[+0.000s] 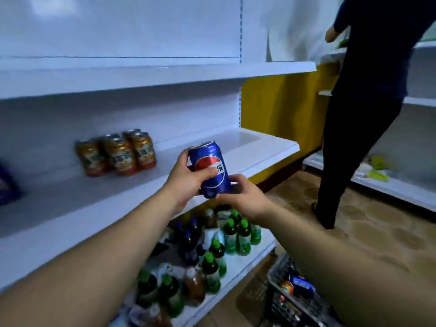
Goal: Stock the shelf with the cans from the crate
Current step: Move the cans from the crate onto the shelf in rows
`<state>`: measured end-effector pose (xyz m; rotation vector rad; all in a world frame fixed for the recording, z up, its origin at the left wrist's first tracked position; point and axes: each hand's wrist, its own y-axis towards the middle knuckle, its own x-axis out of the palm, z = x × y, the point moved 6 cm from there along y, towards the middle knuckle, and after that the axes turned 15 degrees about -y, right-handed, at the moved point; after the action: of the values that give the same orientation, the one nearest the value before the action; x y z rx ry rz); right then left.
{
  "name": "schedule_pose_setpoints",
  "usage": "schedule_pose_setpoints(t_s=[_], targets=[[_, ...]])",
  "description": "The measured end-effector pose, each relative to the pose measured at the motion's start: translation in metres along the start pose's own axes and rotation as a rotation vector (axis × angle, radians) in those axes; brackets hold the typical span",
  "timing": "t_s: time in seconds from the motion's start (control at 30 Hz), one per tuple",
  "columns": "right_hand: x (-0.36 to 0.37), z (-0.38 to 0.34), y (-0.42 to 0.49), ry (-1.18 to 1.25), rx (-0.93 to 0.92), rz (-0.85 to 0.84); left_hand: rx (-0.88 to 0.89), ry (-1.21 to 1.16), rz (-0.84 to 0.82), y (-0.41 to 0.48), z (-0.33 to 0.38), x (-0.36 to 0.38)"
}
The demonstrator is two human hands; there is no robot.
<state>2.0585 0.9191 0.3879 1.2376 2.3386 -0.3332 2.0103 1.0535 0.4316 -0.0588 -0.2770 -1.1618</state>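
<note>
With the left hand (186, 182) wrapped round the Pepsi can (212, 171) at frame centre and the right hand (244, 200) apparently pinching its base, stand it upright beside the orange cans (116, 152) on the shelf (259, 147).

A small shop, I think, white tiered shelving (151, 74) before me, three orange cans (116, 153) toward the back of the middle shelf (59, 197), green-capped bottles (236, 234) crowding the bottom shelf (238, 265), another person (363, 90) at blurry racks (420, 101) beyond.

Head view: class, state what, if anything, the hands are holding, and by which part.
Both hands hold one blue cola can, tilted: the left hand wraps round its middle, and the right hand grips its bottom end.
</note>
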Motion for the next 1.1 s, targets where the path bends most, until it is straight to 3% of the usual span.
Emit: schedule_pose_setpoints(t_s=[0.13, 0.37, 0.57, 0.73, 0.9, 1.1], targets=[[0.076, -0.064, 0.007, -0.201, -0.135, -0.166, 0.098, 0.099, 0.136, -0.034, 0.047, -0.09], [0.198, -0.133, 0.003, -0.429, -0.292, -0.402, 0.09, 0.24, 0.413, -0.098, 0.074, -0.23], [0.273, -0.162, 0.008, -0.893, -0.492, -0.423, 0.09, 0.291, 0.573, -0.142, 0.081, -0.319], [0.314, -0.165, 0.026, -1.139, -0.542, -0.467, 0.089, 0.212, 0.614, -0.159, 0.084, -0.368], [0.325, -0.161, 0.034, -1.193, -0.563, -0.458, 0.096, 0.293, 0.587, -0.148, 0.085, -0.381], [0.323, -0.161, 0.033, -1.172, -0.569, -0.435, 0.112, 0.333, 0.676, -0.144, 0.091, -0.404]])
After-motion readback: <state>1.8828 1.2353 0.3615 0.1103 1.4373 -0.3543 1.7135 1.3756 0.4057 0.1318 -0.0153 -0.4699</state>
